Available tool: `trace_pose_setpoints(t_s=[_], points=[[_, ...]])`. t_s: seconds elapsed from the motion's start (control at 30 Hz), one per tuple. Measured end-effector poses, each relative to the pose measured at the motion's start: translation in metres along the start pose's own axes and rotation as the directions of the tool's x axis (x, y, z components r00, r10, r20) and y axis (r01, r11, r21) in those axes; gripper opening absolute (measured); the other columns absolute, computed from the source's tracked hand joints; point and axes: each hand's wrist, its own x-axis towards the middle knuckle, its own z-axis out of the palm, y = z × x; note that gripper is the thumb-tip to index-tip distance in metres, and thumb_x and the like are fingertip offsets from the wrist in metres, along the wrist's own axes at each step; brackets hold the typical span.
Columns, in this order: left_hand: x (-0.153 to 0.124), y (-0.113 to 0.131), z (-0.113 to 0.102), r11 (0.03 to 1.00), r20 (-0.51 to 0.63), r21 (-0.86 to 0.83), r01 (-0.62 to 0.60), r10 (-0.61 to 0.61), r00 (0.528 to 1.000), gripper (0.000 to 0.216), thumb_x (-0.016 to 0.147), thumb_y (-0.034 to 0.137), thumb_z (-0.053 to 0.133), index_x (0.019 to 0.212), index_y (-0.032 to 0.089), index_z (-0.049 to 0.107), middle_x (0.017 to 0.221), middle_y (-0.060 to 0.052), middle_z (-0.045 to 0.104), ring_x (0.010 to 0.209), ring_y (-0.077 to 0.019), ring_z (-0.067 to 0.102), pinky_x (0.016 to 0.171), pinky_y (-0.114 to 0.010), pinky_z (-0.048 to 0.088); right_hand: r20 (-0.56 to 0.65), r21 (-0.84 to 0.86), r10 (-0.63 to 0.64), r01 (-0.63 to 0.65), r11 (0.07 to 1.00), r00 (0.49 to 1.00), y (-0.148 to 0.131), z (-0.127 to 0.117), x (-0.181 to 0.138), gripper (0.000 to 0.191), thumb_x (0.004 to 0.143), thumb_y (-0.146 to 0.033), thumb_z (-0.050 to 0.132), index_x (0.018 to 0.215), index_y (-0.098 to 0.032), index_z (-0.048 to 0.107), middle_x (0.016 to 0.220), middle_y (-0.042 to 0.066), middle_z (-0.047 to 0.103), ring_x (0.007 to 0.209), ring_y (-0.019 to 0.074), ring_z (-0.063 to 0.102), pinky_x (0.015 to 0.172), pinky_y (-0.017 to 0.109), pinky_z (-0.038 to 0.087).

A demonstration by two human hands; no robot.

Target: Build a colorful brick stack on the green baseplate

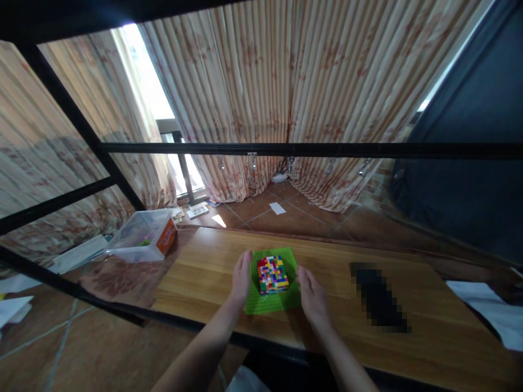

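A green baseplate (255, 302) lies on the wooden table (204, 267), carrying a block of many-coloured bricks (272, 274). My left hand (241, 279) rests flat against the plate's left edge, fingers stretched forward. At the plate's right edge my right hand (312, 294) lies the same way, fingers extended. Neither hand holds anything; both touch or nearly touch the plate's sides.
A clear plastic box (144, 236) with an orange label sits on a patterned cloth to the left of the table. A dark blurred object (379, 297) lies on the table to the right. Black frame bars (286, 149) cross the view. Papers lie on the tiled floor.
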Motion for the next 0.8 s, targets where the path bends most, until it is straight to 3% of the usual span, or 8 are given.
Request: trace_pose_setpoints(t_s=[0.13, 0.2, 0.3, 0.37, 0.47, 0.57, 0.7, 0.8], points=[[-0.034, -0.024, 0.014, 0.994, 0.09, -0.075, 0.081, -0.074, 0.993, 0.054, 0.092, 0.056, 0.041, 0.13, 0.021, 0.054, 0.144, -0.009, 0.049, 0.135, -0.0236, 0.043, 0.114, -0.044, 0.032, 0.053, 0.016, 0.056, -0.057, 0.998, 0.997, -0.004, 0.027, -0.009, 0.055, 0.084, -0.062, 0.047, 0.116, -0.021, 0.067, 0.125, 0.011, 0.064, 0.119, 0.0281, 0.058, 0.102, 0.045, 0.043], [-0.023, -0.022, 0.022, 0.988, 0.184, -0.112, 0.102, -0.081, 0.98, 0.057, 0.09, 0.06, 0.042, 0.128, 0.02, 0.057, 0.141, -0.009, 0.052, 0.133, -0.0251, 0.045, 0.114, -0.046, 0.033, 0.051, 0.042, 0.107, -0.11, 0.993, 0.993, 0.0, 0.032, -0.025, 0.058, 0.083, -0.062, 0.049, 0.123, -0.023, 0.062, 0.13, 0.01, 0.061, 0.123, 0.0279, 0.055, 0.103, 0.044, 0.042], [0.023, 0.0, 0.027, 0.964, 0.439, -0.157, 0.214, -0.126, 0.89, 0.067, 0.086, 0.069, 0.039, 0.1, 0.013, 0.072, 0.106, -0.015, 0.072, 0.107, -0.0308, 0.065, 0.104, -0.051, 0.043, 0.115, 0.12, 0.192, -0.206, 0.971, 0.975, 0.01, 0.023, -0.047, 0.057, 0.084, -0.064, 0.046, 0.119, -0.022, 0.065, 0.126, 0.01, 0.064, 0.112, 0.0282, 0.062, 0.091, 0.041, 0.051], [0.052, 0.015, 0.024, 0.967, 0.397, -0.184, 0.174, -0.089, 0.913, 0.064, 0.08, 0.069, 0.049, 0.086, 0.01, 0.073, 0.089, -0.016, 0.075, 0.096, -0.0318, 0.069, 0.101, -0.052, 0.045, 0.089, 0.106, 0.209, -0.217, 0.97, 0.974, 0.015, 0.008, -0.051, 0.055, 0.084, -0.064, 0.044, 0.109, -0.021, 0.069, 0.116, 0.011, 0.069, 0.099, 0.0281, 0.067, 0.084, 0.041, 0.053], [0.064, 0.02, 0.014, 0.96, 0.282, -0.254, 0.12, -0.045, 0.958, 0.067, 0.084, 0.069, 0.042, 0.101, 0.01, 0.07, 0.106, -0.016, 0.072, 0.109, -0.0287, 0.064, 0.109, -0.047, 0.038, -0.048, 0.018, 0.137, -0.136, 0.991, 0.989, 0.016, -0.008, -0.033, 0.054, 0.084, -0.063, 0.046, 0.104, -0.019, 0.07, 0.11, 0.011, 0.071, 0.099, 0.0274, 0.066, 0.09, 0.041, 0.049], [0.028, -0.001, 0.01, 0.929, 0.141, -0.345, 0.133, -0.088, 0.986, 0.063, 0.087, 0.064, 0.045, 0.117, 0.012, 0.063, 0.13, -0.016, 0.06, 0.124, -0.0281, 0.054, 0.113, -0.043, 0.032, -0.057, -0.034, 0.043, -0.045, 0.998, 0.997, 0.008, -0.007, -0.001, 0.056, 0.082, -0.061, 0.048, 0.113, -0.019, 0.067, 0.12, 0.011, 0.067, 0.114, 0.0261, 0.059, 0.101, 0.041, 0.041], [-0.027, -0.029, 0.026, 0.924, 0.141, -0.352, 0.151, -0.107, 0.984, 0.06, 0.088, 0.058, 0.048, 0.137, 0.022, 0.048, 0.152, -0.007, 0.039, 0.141, -0.0251, 0.032, 0.118, -0.036, 0.022, 0.045, 0.06, 0.111, -0.114, 0.992, 0.993, 0.0, 0.018, 0.019, 0.069, 0.08, -0.066, 0.046, 0.126, -0.016, 0.06, 0.135, 0.013, 0.057, 0.127, 0.0256, 0.05, 0.108, 0.041, 0.035], [-0.026, -0.023, 0.04, 0.944, 0.146, -0.291, 0.153, -0.114, 0.983, 0.064, 0.088, 0.059, 0.049, 0.14, 0.022, 0.044, 0.154, -0.006, 0.034, 0.145, -0.0237, 0.023, 0.12, -0.035, 0.015, 0.079, 0.166, 0.174, -0.185, 0.969, 0.982, 0.006, 0.034, 0.007, 0.071, 0.083, -0.066, 0.044, 0.135, -0.018, 0.053, 0.141, 0.01, 0.052, 0.13, 0.0232, 0.047, 0.108, 0.038, 0.036]])
